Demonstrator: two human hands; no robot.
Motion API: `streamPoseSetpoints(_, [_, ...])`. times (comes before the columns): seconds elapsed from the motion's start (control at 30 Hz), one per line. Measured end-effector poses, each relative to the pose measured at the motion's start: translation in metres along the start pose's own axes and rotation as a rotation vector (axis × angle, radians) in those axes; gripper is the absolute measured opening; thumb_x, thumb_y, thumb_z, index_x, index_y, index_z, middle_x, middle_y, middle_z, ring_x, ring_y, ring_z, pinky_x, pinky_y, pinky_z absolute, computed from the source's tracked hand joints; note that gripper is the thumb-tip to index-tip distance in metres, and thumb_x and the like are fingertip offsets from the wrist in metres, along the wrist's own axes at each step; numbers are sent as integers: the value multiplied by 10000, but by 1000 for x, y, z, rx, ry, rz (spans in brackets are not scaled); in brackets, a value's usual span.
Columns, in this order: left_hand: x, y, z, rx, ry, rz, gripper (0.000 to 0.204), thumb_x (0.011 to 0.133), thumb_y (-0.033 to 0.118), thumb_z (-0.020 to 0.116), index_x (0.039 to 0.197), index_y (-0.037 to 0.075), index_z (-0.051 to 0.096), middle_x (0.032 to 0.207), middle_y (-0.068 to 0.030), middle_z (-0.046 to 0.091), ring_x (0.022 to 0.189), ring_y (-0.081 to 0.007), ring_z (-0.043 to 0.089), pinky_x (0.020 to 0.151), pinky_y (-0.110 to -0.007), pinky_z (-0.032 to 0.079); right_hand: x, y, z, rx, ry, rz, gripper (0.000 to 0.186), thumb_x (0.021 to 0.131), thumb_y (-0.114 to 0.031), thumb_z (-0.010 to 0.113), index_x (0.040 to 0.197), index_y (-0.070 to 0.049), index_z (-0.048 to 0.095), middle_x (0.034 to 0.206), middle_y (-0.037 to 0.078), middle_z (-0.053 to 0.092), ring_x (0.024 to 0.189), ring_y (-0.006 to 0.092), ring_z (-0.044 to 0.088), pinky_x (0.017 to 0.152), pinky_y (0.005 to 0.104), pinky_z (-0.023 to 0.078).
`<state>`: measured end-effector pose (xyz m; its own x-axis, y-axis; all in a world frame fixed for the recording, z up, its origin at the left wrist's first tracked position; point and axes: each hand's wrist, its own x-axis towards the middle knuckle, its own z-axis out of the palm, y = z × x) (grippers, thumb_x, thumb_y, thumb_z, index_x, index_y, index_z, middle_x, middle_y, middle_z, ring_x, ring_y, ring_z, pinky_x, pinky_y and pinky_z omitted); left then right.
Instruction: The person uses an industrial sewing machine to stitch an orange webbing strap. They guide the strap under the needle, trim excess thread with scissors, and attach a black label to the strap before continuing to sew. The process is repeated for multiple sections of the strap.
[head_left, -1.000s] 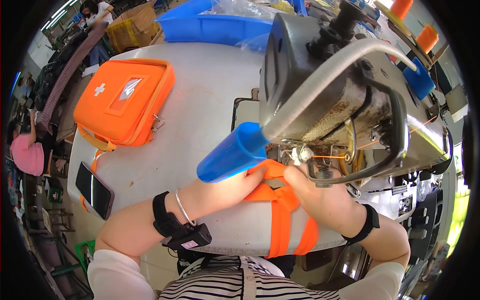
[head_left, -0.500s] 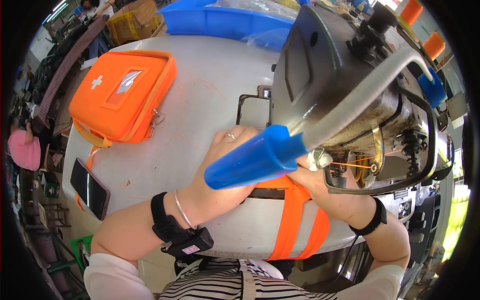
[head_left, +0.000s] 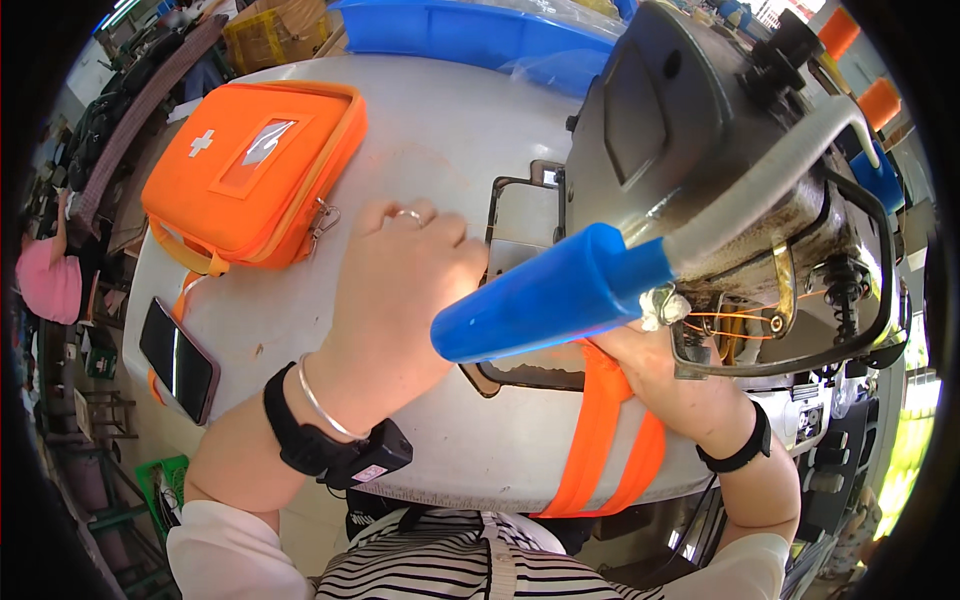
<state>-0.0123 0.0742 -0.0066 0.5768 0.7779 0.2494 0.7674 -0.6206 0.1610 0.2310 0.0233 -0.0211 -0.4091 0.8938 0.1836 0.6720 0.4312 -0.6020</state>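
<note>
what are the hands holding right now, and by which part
The right hand rests on the orange strap at its upper end, under the sewing machine; its grip is hidden. The left hand lies closed on the table; whether it holds anything cannot be told.

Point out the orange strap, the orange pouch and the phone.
orange strap (head_left: 600,440): head view, on the band hanging over the table edge.
orange pouch (head_left: 235,180): head view, on its front panel.
phone (head_left: 178,360): head view, on its dark screen.
</note>
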Motion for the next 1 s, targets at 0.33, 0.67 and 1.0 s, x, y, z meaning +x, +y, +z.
streamPoseSetpoints(0.33, [17, -11, 62, -508, 167, 250, 260, 710, 35, 695, 968, 58, 718, 981, -115, 689, 911, -309, 637, 800, -401, 485, 1, -2, 8, -478, -65, -268, 353, 760, 36, 584, 1093, -52, 657, 966, 99, 599, 875, 263, 614, 724, 340, 492])
streamPoseSetpoints(0.67, [11, -8, 72, -376, 124, 187, 242, 724, 58, 662, 957, 66, 729, 857, -96, 702, 786, -296, 660, 697, -382, 518, -2, -18, 9, -657, -103, -286, 460, 708, 16, 588, 1150, -103, 630, 1051, 53, 556, 967, 270, 559, 764, 343, 492])
streamPoseSetpoints(1.0, [4, -2, 63, -336, 139, 225, 247, 715, 129, 647, 945, 123, 736, 680, -12, 561, 650, -229, 595, 586, -367, 465, -4, -18, 4, -605, -167, -222, 309, 722, 7, 579, 1019, -61, 630, 1083, 58, 563, 972, 246, 580, 759, 335, 488])
